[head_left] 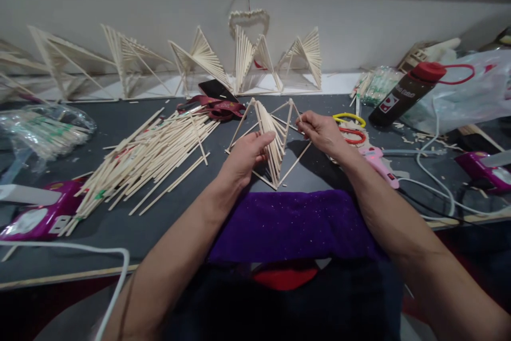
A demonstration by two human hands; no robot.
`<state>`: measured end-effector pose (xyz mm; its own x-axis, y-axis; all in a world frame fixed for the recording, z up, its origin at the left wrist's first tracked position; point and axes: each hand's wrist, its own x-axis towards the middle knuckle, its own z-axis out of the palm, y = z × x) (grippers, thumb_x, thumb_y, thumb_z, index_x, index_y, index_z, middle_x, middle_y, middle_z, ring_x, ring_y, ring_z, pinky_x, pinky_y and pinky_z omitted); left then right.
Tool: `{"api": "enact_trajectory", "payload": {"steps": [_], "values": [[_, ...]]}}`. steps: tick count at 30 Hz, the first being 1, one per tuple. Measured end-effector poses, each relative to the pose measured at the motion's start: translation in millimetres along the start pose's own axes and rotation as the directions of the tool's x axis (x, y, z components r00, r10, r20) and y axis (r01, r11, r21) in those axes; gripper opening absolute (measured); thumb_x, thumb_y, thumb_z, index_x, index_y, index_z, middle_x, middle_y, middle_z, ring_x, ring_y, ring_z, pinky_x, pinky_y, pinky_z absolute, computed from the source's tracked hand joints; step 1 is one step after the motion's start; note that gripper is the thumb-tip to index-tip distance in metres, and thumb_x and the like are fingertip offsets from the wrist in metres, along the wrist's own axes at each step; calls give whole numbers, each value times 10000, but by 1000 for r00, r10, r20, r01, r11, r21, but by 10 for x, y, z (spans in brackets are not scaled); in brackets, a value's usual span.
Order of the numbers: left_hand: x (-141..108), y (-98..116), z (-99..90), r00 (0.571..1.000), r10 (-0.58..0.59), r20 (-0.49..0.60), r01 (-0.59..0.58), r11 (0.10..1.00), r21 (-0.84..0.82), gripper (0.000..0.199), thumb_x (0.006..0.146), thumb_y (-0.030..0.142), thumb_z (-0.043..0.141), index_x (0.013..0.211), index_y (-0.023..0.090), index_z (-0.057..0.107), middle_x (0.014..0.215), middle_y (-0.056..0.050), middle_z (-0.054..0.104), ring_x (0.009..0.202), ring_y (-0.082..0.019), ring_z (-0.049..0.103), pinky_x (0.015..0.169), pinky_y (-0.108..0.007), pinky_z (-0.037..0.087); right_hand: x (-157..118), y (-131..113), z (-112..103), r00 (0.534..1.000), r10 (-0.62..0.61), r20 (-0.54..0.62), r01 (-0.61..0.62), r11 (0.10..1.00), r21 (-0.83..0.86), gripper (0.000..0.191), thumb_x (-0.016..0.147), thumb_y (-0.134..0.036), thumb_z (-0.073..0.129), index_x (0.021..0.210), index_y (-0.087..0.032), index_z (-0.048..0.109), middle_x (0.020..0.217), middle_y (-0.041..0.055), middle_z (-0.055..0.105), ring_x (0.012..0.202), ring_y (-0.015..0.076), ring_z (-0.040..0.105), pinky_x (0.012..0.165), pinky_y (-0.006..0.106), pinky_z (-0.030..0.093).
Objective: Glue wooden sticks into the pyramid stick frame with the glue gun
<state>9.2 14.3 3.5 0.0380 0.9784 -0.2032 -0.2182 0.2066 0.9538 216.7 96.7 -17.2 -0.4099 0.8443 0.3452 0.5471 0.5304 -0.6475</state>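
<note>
A twisted frame of thin wooden sticks (275,155) stands on the dark table just beyond a purple cloth (287,224). My left hand (249,157) grips its left side, thumb over the fan of sticks and fingers behind them. At the frame's right side, the fingertips of my right hand (317,128) are pinched together on a thin stick near the upper right edge. A spread pile of loose sticks (147,155) lies to the left of the frame.
Finished stick frames (207,59) line the wall. Pink glue gun (379,166), scissors (351,136) and dark bottle (409,93) lie right; purple devices (43,213) (487,171) sit at both sides. A white cable (433,186) curls across the right. Bagged sticks (51,131) lie left.
</note>
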Motion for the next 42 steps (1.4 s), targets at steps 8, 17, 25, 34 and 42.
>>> {"api": "enact_trajectory", "payload": {"steps": [8, 17, 25, 34, 42], "values": [[208, 19, 202, 985, -169, -39, 155, 957, -246, 125, 801, 267, 668, 769, 146, 674, 729, -75, 720, 633, -173, 679, 529, -255, 531, 6, -11, 27, 1000, 0, -19, -1, 1000, -28, 158, 922, -312, 476, 881, -197, 575, 730, 14, 605, 635, 138, 524, 624, 248, 387], [226, 43, 248, 971, -223, -84, 191, 940, -282, 131, 843, 137, 583, 774, 78, 678, 668, -72, 706, 513, -141, 648, 447, -226, 511, 15, -9, 49, 999, -37, -26, 35, 997, -75, 175, 946, -288, 454, 865, -193, 576, 709, 5, 574, 620, 135, 491, 625, 249, 336], [161, 72, 258, 966, -226, -128, 178, 935, -307, 85, 836, 101, 589, 860, 84, 670, 654, -47, 700, 485, -132, 641, 415, -211, 503, 8, -38, 96, 999, -28, -16, 26, 994, -106, 158, 954, -257, 477, 929, -180, 613, 776, 28, 624, 682, 145, 496, 655, 244, 336], [156, 82, 266, 965, -227, -129, 176, 931, -320, 116, 850, 78, 559, 905, 89, 661, 637, -35, 689, 472, -130, 636, 443, -214, 523, 0, -42, 100, 1000, -28, -4, 27, 992, -124, 170, 964, -259, 475, 930, -182, 622, 786, 28, 632, 681, 146, 491, 645, 245, 325], [169, 37, 248, 969, -211, -131, 158, 930, -330, 82, 851, 101, 587, 871, 90, 666, 633, -35, 680, 461, -133, 633, 413, -209, 501, 3, -21, 111, 1000, -23, -9, 22, 990, -140, 177, 962, -262, 468, 950, -187, 627, 818, 42, 656, 706, 158, 526, 659, 252, 340]]}}
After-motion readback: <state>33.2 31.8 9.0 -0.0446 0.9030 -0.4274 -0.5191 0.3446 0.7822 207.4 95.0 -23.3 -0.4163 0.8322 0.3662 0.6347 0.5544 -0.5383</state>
